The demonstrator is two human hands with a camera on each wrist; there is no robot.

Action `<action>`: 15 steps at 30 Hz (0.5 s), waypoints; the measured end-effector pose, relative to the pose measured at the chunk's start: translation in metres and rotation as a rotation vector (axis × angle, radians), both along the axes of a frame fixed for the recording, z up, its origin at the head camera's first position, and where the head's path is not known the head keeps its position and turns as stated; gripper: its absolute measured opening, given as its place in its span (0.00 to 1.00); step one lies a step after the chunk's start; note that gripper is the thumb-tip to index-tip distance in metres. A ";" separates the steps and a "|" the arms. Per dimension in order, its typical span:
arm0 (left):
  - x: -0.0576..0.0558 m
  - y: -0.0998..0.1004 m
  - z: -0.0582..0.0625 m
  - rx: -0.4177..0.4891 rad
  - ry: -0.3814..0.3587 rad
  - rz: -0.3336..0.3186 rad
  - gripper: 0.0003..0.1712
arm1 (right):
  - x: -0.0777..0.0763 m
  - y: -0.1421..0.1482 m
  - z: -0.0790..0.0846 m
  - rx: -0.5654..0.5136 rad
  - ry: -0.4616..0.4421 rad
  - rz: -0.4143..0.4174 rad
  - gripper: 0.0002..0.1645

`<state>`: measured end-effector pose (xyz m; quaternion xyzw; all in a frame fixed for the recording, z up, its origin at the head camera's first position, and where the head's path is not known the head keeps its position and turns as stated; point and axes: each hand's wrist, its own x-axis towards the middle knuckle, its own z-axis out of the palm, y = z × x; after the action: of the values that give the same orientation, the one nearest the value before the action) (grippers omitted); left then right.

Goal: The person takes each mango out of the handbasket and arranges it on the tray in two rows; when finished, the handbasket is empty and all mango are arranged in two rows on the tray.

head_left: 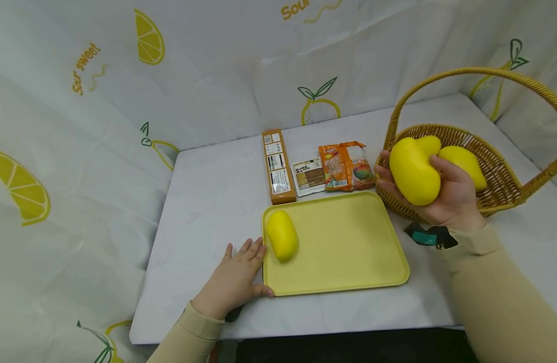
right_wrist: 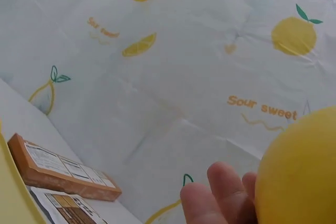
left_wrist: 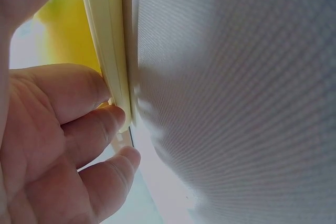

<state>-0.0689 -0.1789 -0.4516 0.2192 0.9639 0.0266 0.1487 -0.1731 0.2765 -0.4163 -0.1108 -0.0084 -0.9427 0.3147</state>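
My right hand (head_left: 457, 201) holds a yellow mango (head_left: 413, 171) in front of the wicker basket (head_left: 496, 166), thumb on one side and fingers on the other. The same mango (right_wrist: 302, 177) fills the lower right corner of the right wrist view. Behind it in the basket lie other mangoes (head_left: 464, 164). My left hand (head_left: 235, 275) rests at the left edge of the yellow tray (head_left: 342, 242), fingers extended and fingertips at the rim. On the tray's left side lies one mango (head_left: 283, 236). In the left wrist view, fingers (left_wrist: 89, 135) touch the tray's rim (left_wrist: 107, 40).
Beyond the tray lie a long brown box (head_left: 278, 166), a small flat packet (head_left: 308, 176) and an orange bag (head_left: 347, 166). The basket's tall handle (head_left: 478, 71) arches over its right side. A lemon-print cloth (head_left: 224, 70) hangs behind the white table (head_left: 205, 201).
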 end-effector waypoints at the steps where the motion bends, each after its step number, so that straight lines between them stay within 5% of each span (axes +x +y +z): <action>1: 0.000 0.000 0.000 -0.001 -0.001 0.002 0.67 | 0.002 -0.005 0.000 -0.011 0.026 0.005 0.33; 9: 0.001 -0.001 -0.001 -0.001 -0.002 0.001 0.66 | 0.013 -0.045 -0.004 -0.072 0.272 0.000 0.38; 15: 0.000 -0.002 -0.003 0.007 0.001 0.000 0.65 | 0.016 -0.068 -0.015 0.009 0.369 -0.025 0.40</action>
<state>-0.0684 -0.1806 -0.4543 0.2197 0.9639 0.0299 0.1476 -0.1569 0.2087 -0.4316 -0.2804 0.0548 -0.9102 0.2998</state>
